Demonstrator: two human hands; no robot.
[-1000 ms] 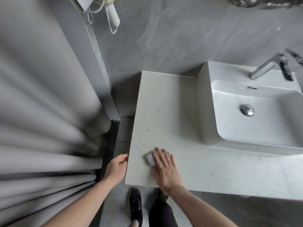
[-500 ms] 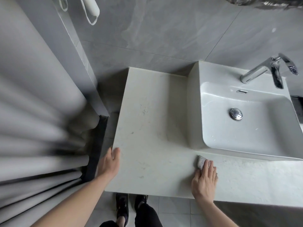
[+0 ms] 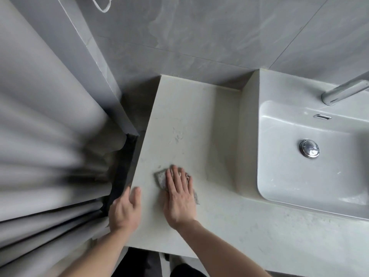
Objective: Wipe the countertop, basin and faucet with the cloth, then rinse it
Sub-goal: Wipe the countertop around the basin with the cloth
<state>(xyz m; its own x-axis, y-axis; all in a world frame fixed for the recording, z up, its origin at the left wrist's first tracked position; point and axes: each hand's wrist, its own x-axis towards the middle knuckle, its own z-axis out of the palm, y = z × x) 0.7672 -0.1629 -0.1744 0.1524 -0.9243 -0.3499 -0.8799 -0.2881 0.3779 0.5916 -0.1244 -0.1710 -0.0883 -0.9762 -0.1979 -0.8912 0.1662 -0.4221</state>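
The grey cloth (image 3: pixel 162 177), pressed flat under the right hand's (image 3: pixel 179 198) straight, close-set fingers (image 3: pixel 175 176), has swept back from the basin (image 3: pixel 311 156) front to the worktop's (image 3: pixel 189 124) left end, beside the edge-bracing left hand (image 3: pixel 124 210), so countertop wiping continues; basin and faucet (image 3: pixel 343 92) likely remain.

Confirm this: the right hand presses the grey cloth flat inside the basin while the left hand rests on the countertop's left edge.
Not inside the basin. The head view shows the right hand pressing the cloth flat on the countertop, left of the basin. The left hand does rest on the left edge.
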